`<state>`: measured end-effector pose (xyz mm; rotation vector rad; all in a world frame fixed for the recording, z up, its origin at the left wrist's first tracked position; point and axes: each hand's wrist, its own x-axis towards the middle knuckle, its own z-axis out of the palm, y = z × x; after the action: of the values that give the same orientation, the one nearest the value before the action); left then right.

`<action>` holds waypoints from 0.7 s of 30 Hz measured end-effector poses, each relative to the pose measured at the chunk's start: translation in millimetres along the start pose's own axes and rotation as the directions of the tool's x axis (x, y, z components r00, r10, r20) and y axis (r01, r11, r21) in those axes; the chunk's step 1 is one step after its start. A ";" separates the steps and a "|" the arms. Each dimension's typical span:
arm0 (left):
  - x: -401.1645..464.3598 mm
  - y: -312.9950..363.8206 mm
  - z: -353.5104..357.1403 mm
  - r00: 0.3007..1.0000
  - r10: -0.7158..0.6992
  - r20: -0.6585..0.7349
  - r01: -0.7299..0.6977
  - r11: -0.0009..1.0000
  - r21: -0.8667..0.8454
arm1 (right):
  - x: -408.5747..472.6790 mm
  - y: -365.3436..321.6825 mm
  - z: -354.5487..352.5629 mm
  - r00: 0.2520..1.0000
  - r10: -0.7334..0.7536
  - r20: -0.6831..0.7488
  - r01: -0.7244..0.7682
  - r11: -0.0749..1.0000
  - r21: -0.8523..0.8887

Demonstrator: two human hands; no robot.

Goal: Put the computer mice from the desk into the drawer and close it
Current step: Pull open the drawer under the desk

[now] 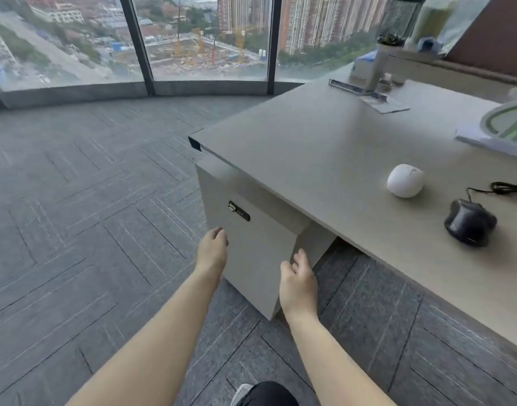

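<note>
Opening step: left hand (212, 249) and right hand (298, 284), both empty and spread, at shut drawer front (257, 253); white mouse (405, 180), black wired mouse (470, 222) await on desk (310, 159); next, pull drawer.

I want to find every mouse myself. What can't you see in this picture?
- Inside the drawer: hidden in the head view, its front is shut.
- Black mouse cable: cut off by the right edge.
- Small lock on the drawer: too small to read.
- Things at the desk's far end: blurred.
- Left hand fingertips: curled out of sight at the drawer edge.
- More mice than the white mouse: cannot tell.
</note>
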<state>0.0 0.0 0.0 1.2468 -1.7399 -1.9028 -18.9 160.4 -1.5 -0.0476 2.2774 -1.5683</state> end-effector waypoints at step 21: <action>128.9 -0.1 45.1 0.948 -0.270 -0.169 0.201 0.917 -0.344 | 37.8 7.6 6.9 0.995 0.092 -0.029 -0.091 0.995 0.028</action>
<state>-109.1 -60.0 -56.0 1.5185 -1.1557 -1.9934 -50.5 148.2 -21.2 0.0868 2.2473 -1.5619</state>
